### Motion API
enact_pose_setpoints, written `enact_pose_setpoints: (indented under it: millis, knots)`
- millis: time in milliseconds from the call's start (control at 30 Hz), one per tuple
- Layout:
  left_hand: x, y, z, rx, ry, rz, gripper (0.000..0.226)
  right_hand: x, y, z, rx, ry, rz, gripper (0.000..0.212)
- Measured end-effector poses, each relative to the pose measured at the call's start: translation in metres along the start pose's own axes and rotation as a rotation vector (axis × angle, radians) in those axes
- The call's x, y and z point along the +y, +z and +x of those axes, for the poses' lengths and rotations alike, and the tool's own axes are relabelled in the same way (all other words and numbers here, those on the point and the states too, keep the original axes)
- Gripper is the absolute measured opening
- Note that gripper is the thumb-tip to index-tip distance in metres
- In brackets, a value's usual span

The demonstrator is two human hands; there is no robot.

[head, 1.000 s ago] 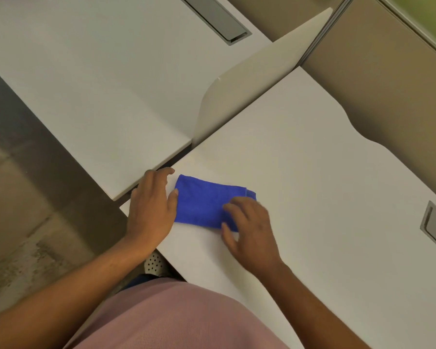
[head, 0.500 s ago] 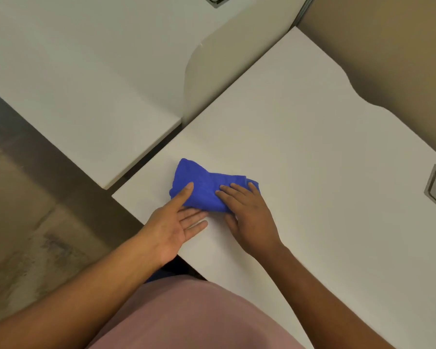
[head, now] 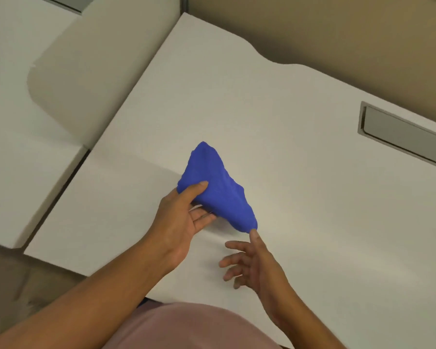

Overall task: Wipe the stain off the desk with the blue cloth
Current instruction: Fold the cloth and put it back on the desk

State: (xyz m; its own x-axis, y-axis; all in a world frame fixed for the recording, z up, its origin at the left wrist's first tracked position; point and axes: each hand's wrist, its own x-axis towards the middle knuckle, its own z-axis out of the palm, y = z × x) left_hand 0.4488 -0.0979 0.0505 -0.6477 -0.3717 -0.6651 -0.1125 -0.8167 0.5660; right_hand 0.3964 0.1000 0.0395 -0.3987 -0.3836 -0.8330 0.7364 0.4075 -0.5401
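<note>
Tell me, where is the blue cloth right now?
In the head view the blue cloth sits mid-frame over the white desk, bunched in the left hand, with the open right hand just touching its lower corner.

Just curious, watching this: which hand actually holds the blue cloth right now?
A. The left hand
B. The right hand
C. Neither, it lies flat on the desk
A: the left hand pinches the blue cloth between thumb and fingers, while the right hand is spread open, only one fingertip at the cloth's corner.
</note>
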Motion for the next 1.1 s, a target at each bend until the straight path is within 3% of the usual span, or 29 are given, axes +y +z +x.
enact_pose_setpoints:
  millis: [33,100,200,333,667,867,967,1100]
  knots:
    - [-0.004,0.014,0.002,-0.036,-0.002,0.003,0.033,-0.006,-0.008,0.001,-0.102,0.072,0.206,0.084]
    - [-0.012,0.042,0.008,-0.089,0.013,0.029,0.039,-0.021,-0.024,0.007,-0.199,0.039,0.567,0.079]
    - [-0.021,0.078,0.024,-0.121,0.074,0.1,0.042,-0.058,-0.055,0.019,-0.111,-0.221,0.763,0.055]
    - [-0.032,0.12,0.059,-0.096,0.136,0.186,0.035,-0.109,-0.11,0.042,0.093,-0.395,0.697,0.042]
    - [-0.036,0.241,0.209,-0.078,0.122,0.397,0.022,-0.229,-0.241,0.126,0.292,-0.556,0.552,0.039]
    - [-0.011,0.323,0.311,-0.047,0.26,0.636,0.02,-0.309,-0.293,0.199,0.57,-0.689,0.225,0.033]
    - [0.002,0.354,0.354,0.004,0.388,0.771,0.023,-0.344,-0.314,0.236,0.696,-0.722,0.057,0.044]
    - [0.008,0.378,0.395,0.137,0.464,0.922,0.044,-0.369,-0.328,0.274,0.831,-0.744,-0.09,0.06]
